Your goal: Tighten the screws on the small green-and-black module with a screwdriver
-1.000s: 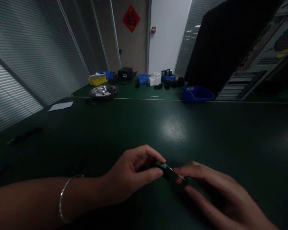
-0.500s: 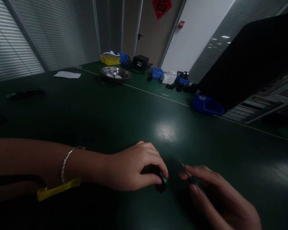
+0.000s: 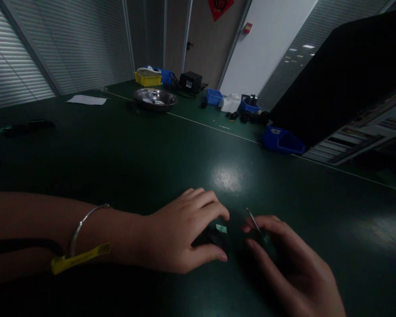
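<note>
My left hand (image 3: 181, 233) curves over a small black part with a green end (image 3: 221, 229) on the dark green table. Its index finger is lifted a little above the part, and the thumb lies along the near side. The palm and the other fingers hide the rest of the part. Just to the right, my right hand (image 3: 293, 259) is closed around the dark handle of a screwdriver (image 3: 253, 219). The thin metal shaft points up and to the left, a short gap away from the part.
A metal bowl (image 3: 155, 100) with pale pieces stands at the back. Behind it are a yellow bin (image 3: 148, 79) and a black box (image 3: 190, 82). Blue bins (image 3: 214, 97) and a blue scoop-shaped bin (image 3: 282, 141) stand farther right. Dark items (image 3: 26, 127) and white paper (image 3: 86, 100) lie left.
My left fingers have loosened and spread, and the black part shows more between index finger and thumb. My right hand has shifted slightly left and up with the screwdriver. The view has tilted slightly.
</note>
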The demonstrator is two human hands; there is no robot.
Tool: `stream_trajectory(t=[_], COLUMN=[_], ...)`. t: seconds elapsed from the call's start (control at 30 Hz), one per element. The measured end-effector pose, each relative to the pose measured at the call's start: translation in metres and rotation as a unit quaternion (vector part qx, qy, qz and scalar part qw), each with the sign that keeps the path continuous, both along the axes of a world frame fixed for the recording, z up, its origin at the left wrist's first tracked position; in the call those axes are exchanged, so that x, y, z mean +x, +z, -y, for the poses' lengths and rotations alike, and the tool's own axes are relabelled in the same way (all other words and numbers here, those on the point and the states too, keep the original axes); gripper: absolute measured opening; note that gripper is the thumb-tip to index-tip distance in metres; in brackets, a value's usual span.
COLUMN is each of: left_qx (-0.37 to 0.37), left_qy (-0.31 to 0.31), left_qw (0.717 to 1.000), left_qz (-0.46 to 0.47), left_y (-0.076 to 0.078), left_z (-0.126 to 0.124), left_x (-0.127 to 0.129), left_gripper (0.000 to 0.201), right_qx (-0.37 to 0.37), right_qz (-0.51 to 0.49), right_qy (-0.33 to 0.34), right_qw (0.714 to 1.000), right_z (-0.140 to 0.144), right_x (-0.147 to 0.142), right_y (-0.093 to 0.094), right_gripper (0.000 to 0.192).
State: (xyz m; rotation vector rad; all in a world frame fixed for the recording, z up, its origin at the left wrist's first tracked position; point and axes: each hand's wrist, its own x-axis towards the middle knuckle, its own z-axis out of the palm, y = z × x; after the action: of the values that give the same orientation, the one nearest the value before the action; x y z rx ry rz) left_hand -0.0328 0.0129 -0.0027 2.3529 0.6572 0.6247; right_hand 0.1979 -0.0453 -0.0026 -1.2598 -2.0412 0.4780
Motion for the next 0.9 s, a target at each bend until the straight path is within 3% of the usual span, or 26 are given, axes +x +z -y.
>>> stream_trajectory(t=[0.13,0.3,0.5,0.6,0.7,0.9], left_qx=[0.043,0.057,0.013,0.005,0.013,0.029], left_qy=[-0.009,-0.067,-0.102,-0.094,-0.06,-0.054], left_qw=[0.998,0.994,0.994,0.996,0.998,0.998], left_qz=[-0.036,-0.061,-0.019,-0.005,-0.016,-0.031], left_y=[-0.002,-0.004,0.005,0.007,0.006,0.0], left_z=[0.003,0.004,0.005,0.006,0.007,0.007], left_x=[0.002,0.003,0.003,0.004,0.005,0.007], left_gripper=[0.047,0.02,0.034,0.036,0.025,0.038], right_qx=[-0.026,-0.048,-0.056,-0.06,-0.061,-0.068], right_qz=[0.012,0.066,0.098,0.097,0.093,0.087], right_qy=[0.016,0.041,0.063,0.063,0.075,0.095], right_qw=[0.999,0.996,0.992,0.991,0.991,0.989], right_z=[-0.005,-0.005,-0.003,-0.003,-0.004,-0.004], right_x=[-0.004,-0.007,-0.005,-0.003,-0.003,-0.003], right_y=[-0.004,-0.004,-0.004,-0.006,-0.006,-0.001], right_gripper=[0.017,0.017,0.019,0.019,0.024,0.026])
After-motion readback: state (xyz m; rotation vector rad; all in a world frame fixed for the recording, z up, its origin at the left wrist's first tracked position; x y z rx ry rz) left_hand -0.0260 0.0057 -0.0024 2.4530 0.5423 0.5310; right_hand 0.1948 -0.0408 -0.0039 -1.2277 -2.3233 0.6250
